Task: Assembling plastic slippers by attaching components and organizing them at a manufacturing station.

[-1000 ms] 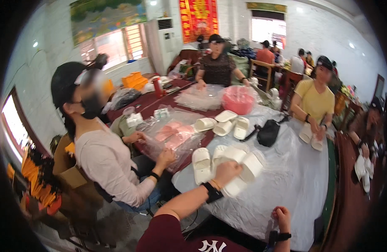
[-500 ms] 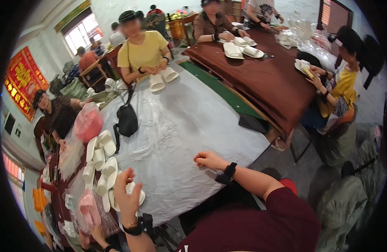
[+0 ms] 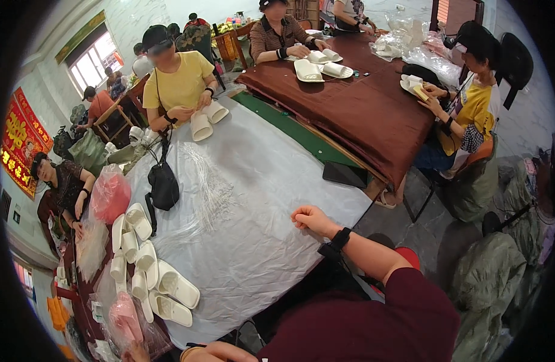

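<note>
At the lower edge the left hand (image 3: 220, 352) is only partly in frame, so whether it holds anything cannot be told. Just beyond it lies a heap of white slippers (image 3: 146, 265), loose and unstacked along the left end of the surface (image 3: 259, 199), beside clear bags of pinkish goods (image 3: 128, 320). The right hand (image 3: 313, 218) rests loosely curled and empty on the grey plastic sheet at the near right edge, well apart from the slippers. Judging by the loose heap, most of the sorting seems left to do. The middle of the sheet is open, with a black bag (image 3: 163, 184) and a bundle of thin clear strips (image 3: 208, 181) farther off. Beyond them a person in yellow (image 3: 179, 81) handles slippers.
</note>
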Available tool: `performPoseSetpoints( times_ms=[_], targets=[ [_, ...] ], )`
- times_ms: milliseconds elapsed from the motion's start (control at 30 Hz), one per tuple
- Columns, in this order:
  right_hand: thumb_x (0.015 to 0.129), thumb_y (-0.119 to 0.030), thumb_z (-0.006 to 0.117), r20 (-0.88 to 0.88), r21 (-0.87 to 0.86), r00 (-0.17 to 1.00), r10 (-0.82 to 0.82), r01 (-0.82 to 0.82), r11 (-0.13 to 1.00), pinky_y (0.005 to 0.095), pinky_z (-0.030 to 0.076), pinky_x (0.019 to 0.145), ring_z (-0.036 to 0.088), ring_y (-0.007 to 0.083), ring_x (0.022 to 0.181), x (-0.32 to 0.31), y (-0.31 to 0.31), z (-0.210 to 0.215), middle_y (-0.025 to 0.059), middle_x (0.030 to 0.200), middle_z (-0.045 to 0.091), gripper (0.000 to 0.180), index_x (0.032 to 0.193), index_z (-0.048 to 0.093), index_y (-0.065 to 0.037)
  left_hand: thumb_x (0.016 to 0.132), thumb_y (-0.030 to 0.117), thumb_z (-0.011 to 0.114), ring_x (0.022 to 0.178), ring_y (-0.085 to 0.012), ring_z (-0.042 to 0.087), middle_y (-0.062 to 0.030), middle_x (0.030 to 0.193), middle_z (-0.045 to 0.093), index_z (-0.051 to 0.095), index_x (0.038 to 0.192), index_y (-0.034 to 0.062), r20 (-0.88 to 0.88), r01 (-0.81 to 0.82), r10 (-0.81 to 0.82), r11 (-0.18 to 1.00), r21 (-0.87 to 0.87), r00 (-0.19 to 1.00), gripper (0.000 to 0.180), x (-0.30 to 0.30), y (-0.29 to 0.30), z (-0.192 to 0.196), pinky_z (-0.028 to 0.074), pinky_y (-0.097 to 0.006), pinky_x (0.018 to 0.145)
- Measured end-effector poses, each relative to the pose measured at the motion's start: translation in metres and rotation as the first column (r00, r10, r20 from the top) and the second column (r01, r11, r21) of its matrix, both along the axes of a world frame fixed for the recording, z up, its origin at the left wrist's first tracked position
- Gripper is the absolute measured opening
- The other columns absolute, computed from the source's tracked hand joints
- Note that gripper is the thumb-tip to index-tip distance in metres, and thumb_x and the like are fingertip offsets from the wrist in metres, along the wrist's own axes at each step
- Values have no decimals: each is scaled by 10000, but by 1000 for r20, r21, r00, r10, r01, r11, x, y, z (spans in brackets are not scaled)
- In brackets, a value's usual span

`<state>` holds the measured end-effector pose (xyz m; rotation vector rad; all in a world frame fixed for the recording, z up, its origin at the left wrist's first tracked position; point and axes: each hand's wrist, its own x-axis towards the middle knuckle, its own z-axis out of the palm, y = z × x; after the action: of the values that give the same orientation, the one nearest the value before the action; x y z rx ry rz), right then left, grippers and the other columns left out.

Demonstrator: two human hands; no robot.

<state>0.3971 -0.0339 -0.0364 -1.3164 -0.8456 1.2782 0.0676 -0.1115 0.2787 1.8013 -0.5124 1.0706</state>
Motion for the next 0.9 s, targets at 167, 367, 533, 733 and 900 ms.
performPoseSetpoints(
  times_ms=[167,367,533,733,900],
  targets=[
    [910,-114,554,-55,-13,998,2,-3,1000,219,488,660,590,85,746,-2,4,-2,32,907,643,160,1000,633,-9,855,279,662,937,-300,506,-54,1088,579,691,975,202,54,-230,234,970,-80,971,146,20,0,-5,466,-470,771],
    [908,-123,558,-42,-11,999,-5,5,1000,219,486,662,590,84,751,-1,1,4,30,894,640,167,1001,631,-6,875,279,643,903,-284,514,-44,1042,578,646,992,139,14,-139,140,988,-65,990,182,24,-4,5,469,-452,752],
    [905,-128,563,-52,-41,999,-4,2,999,229,492,658,592,89,739,0,1,-5,29,859,635,164,990,629,-4,913,272,601,929,-298,533,-47,1051,593,543,1021,54,113,-252,294,923,-290,949,250,28,-21,-4,478,-450,760],
    [908,-119,561,-44,-48,999,24,-26,998,234,495,683,599,99,761,-2,0,1,48,871,644,170,987,635,12,923,267,600,1082,-363,519,-95,1209,577,644,1074,96,74,-66,72,995,-69,995,232,13,2,10,466,-491,862],
    [908,-111,567,-36,-20,999,9,-10,1000,242,493,688,601,111,770,2,-2,-2,54,896,643,166,998,633,12,896,229,649,1224,-436,459,-152,1309,551,713,1091,178,48,-2,2,1000,-12,999,212,6,8,10,435,-547,935]
  ],
)
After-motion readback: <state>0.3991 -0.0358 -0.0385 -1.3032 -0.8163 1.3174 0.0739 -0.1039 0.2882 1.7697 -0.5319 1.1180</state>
